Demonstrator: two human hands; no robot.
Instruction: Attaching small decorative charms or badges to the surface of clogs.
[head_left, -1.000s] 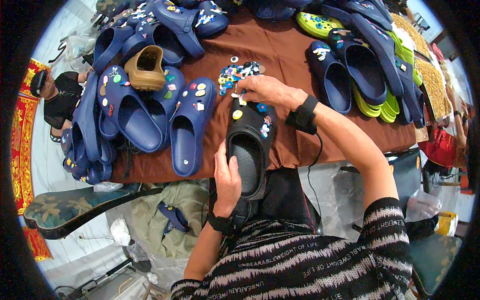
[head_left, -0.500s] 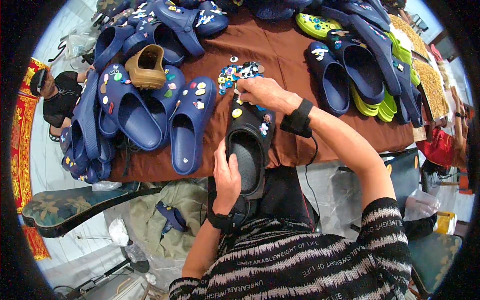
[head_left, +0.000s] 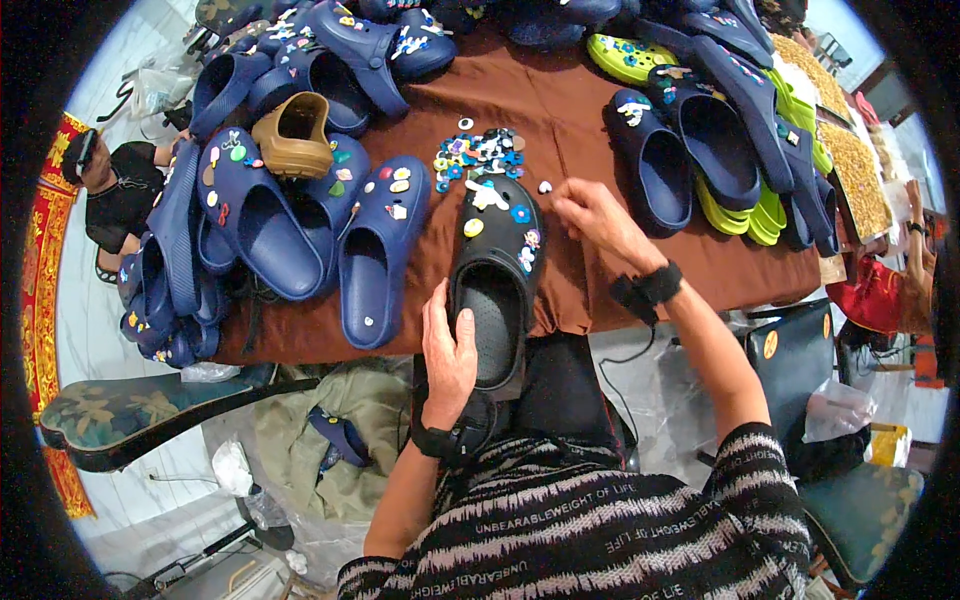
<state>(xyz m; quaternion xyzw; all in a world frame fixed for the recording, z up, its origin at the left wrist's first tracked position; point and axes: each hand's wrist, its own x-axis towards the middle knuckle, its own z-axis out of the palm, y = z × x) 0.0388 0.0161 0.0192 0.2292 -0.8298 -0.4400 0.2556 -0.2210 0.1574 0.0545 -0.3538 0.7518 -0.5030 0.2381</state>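
Note:
A black clog lies at the table's near edge, toe pointing away from me. White, yellow, blue and multicoloured charms sit on its top. My left hand grips the left side of its heel opening. To the right of the toe, my right hand is raised with curled fingers; what they hold, if anything, is hidden. A small white charm shows just beyond these fingertips, beside the clog. Past the toe lies a pile of loose charms.
Navy clogs with charms crowd the table's left, with a brown clog on top. More navy clogs and lime-green clogs stand at the right. A brown cloth covers the table. Another person is at far left.
My right hand has left the clog's toe and moved right and nearer to me, uncovering a white charm there. My left hand keeps its hold.

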